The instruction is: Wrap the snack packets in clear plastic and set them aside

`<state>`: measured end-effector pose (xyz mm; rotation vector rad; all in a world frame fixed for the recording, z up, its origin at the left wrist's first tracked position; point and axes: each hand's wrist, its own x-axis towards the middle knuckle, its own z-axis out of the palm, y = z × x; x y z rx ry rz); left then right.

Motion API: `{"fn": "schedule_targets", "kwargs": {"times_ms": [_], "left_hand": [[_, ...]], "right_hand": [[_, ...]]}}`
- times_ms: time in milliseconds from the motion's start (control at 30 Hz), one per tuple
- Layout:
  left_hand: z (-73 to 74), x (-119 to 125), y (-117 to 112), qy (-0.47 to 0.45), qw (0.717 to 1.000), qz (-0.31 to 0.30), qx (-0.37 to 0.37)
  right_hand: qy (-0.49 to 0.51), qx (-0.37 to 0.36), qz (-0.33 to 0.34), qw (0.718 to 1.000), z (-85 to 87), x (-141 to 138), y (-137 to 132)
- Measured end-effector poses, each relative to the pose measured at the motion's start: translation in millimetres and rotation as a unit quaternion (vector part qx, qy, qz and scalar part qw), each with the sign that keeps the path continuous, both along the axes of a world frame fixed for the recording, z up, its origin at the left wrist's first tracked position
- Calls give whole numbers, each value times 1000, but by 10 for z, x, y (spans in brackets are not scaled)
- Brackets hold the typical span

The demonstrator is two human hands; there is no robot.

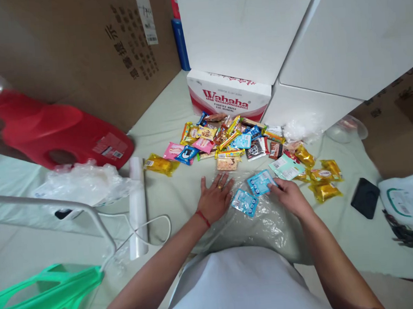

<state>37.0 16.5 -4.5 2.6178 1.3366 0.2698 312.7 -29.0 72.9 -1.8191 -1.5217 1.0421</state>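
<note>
My right hand [288, 193] pinches the edge of a blue snack packet [260, 183] above a clear plastic bag [266, 223]. A second blue packet [245, 203] lies flat on the bag, between my two hands. Fingers spread, my left hand [215, 196] rests palm down on the bag's left part. Just beyond the hands is a heap of wrapped snacks [226, 139] in yellow, pink, blue and brown. A pale green packet [287, 167] lies beyond my right hand, near several gold-wrapped snacks [323, 175].
A white Wahaha carton [229, 97] stands behind the heap, with white boxes above it. To the left are a red detergent jug [68, 130], bubble wrap [85, 185] and a clear plastic roll [137, 210]. On the right lie a black wallet-like object [365, 198] and a white jug [410, 198].
</note>
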Motion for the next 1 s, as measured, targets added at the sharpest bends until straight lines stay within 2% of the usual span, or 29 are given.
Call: {"fn": "schedule_targets", "kwargs": {"times_ms": [67,133,200,267,333,400,500,567,733,867,1000], "left_hand": [[4,2,-5,-3,1000,2,-2],[7,12,-20,-3,1000,8,-6],[9,28,-43,-2,1000,20,-9],[10,47,-66,-2,999,35,-10],[11,63,-82,-3,999,45,-11],[15,73,-91,-3,999,49,-13],[25,81,-95,-2,999,51,-13],[36,88,-96,1,999,53,-11],[85,54,-92,6,998,55,-20],[97,-85,-63,0,999,20,-27],[48,-205,-55,-1,1000,11,-5]], "right_hand": [[85,-41,-95,991,46,-9,-109],[185,-72,-167,966,29,-151,-228],[252,-103,-199,942,-43,-346,-353],[238,-140,-191,942,-130,-486,-477],[121,-130,-168,970,-188,-514,-584],[-35,-54,-133,989,-200,-468,-645],[-167,90,-29,981,-183,-460,-602],[-209,135,48,967,-213,-562,-498],[-293,127,173,932,-495,-801,-282],[-299,150,234,913,-637,-623,-292],[-272,144,287,907,-512,-387,-265]]}}
